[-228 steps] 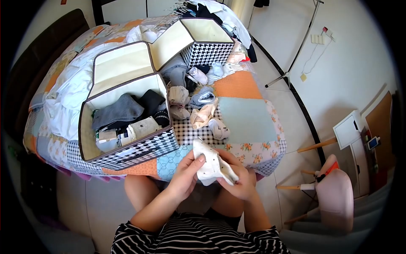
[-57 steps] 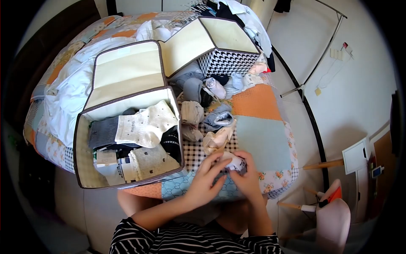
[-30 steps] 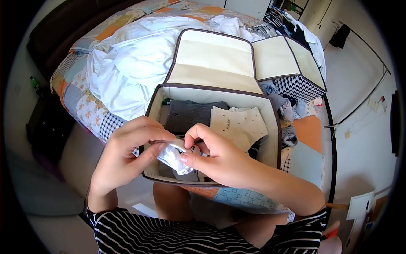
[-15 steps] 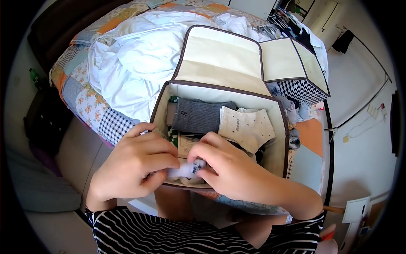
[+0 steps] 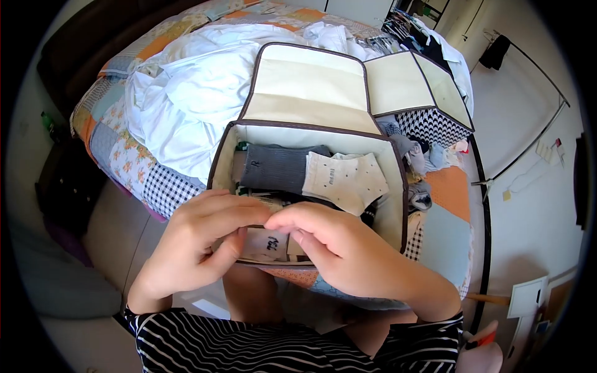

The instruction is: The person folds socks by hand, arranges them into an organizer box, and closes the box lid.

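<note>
In the head view, the white sock (image 5: 258, 242) with black print is lying just inside the near wall of the open box (image 5: 398, 193), towards seven o'clock from the box's middle. What has just changed: half a second ago it was showing as a small bundle pinched between both hands; now it is spreading out flatter beneath them. That is suggesting, as a judgement, that the handling of this sock is nearing its end.

The left hand (image 5: 196, 242) is arching in from nine o'clock, its thumb bending by the sock's left edge. The right hand (image 5: 348, 242) is curling in from three o'clock, its thumb tucking beneath the fingers. The two hands' fingertips are meeting above the sock; whether either is pinching the cloth or only covering it, I cannot tell.

The sock's long axis seems to be running from nine to three o'clock, with the print sitting nearer three. Its toe is hiding, so which way it is pointing stays unclear.

Beyond it, towards twelve, the grey ribbed sock (image 5: 280, 168) is lying along the same nine-to-three line. Beside it, the cream dotted sock (image 5: 342, 180) is keeping its cuff towards nine and pointing its foot towards four. The box's lid (image 5: 311, 78) is leaning open towards twelve.
</note>
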Motion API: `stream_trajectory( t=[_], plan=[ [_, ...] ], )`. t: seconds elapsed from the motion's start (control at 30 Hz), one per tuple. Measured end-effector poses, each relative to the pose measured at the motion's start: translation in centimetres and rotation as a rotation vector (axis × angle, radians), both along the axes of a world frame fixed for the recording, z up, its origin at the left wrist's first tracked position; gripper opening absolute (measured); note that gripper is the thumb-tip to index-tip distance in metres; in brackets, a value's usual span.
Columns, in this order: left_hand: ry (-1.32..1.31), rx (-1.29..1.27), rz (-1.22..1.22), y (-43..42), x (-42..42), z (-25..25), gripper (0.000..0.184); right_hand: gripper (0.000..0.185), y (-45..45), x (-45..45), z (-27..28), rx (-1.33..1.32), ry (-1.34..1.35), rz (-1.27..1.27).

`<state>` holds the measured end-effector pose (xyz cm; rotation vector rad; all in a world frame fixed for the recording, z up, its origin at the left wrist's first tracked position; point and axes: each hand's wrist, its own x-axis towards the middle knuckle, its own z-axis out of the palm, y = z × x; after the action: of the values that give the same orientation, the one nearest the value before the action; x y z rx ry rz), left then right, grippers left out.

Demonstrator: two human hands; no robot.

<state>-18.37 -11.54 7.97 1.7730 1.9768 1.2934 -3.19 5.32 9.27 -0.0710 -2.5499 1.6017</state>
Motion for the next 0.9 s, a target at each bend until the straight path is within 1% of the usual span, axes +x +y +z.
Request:
stream_trajectory(
  t=[0.03, 0.13, 0.17, 0.27, 0.3, 0.33, 0.4, 0.53, 0.6, 0.67, 0.77, 0.8, 0.87, 0.9],
  plan=[
    [-0.061, -0.012, -0.038, -0.3, 0.5, 0.4, 0.048, 0.038, 0.7, 0.7, 0.4, 0.03, 0.073, 0.053],
    [-0.01, 0.133, -0.091, 0.5, 3.6, 0.3, 0.058, 0.044, 1.5, 4.3, 1.6, 0.031, 0.209, -0.039],
    [0.026, 0.114, -0.169, 0.4, 4.8, 0.5, 0.064, 0.048, 2.0, 5.8, 2.2, 0.079, 0.234, -0.049],
    [-0.166, 0.223, -0.387, 2.5, 9.6, -1.1, 0.067, 0.05, 2.6, 9.9, 1.1, 0.075, 0.325, -0.067],
    [-0.229, 0.224, -0.442, 3.3, 11.1, -1.8, 0.069, 0.05, 2.6, 11.0, 0.1, 0.023, 0.329, -0.076],
    [-0.293, 0.222, -0.494, 4.4, 12.4, -2.4, 0.072, 0.053, 2.3, 12.2, -0.8, -0.026, 0.299, -0.148],
    [-0.331, 0.237, -0.558, 6.9, 14.8, -4.0, 0.074, 0.056, 2.2, 14.2, -2.5, -0.171, 0.318, -0.244],
    [-0.458, 0.175, -0.549, 11.7, 18.8, -6.0, 0.071, 0.059, 4.3, 17.4, -5.1, -0.224, 0.328, -0.431],
    [-0.452, 0.141, -0.499, 14.3, 20.2, -7.4, 0.068, 0.059, 5.8, 18.2, -6.5, -0.301, 0.325, -0.517],
    [-0.441, 0.092, -0.435, 16.9, 21.0, -8.8, 0.062, 0.057, 7.9, 19.0, -8.5, -0.302, 0.274, -0.615],
    [-0.413, 0.047, -0.259, 20.3, 21.3, -11.4, 0.059, 0.054, 10.9, 19.7, -11.8, -0.269, 0.209, -0.746],
    [-0.431, 0.077, -0.199, 21.1, 21.3, -12.5, 0.06, 0.054, 11.8, 19.6, -12.3, -0.2, 0.218, -0.789],
    [-0.325, 0.112, -0.081, 22.2, 21.1, -14.6, 0.062, 0.054, 13.4, 19.3, -13.2, -0.064, 0.231, -0.871],
    [-0.342, 0.128, -0.076, 22.3, 21.0, -15.4, 0.064, 0.054, 14.5, 19.0, -14.0, 0.115, 0.272, -0.889]
  ],
)
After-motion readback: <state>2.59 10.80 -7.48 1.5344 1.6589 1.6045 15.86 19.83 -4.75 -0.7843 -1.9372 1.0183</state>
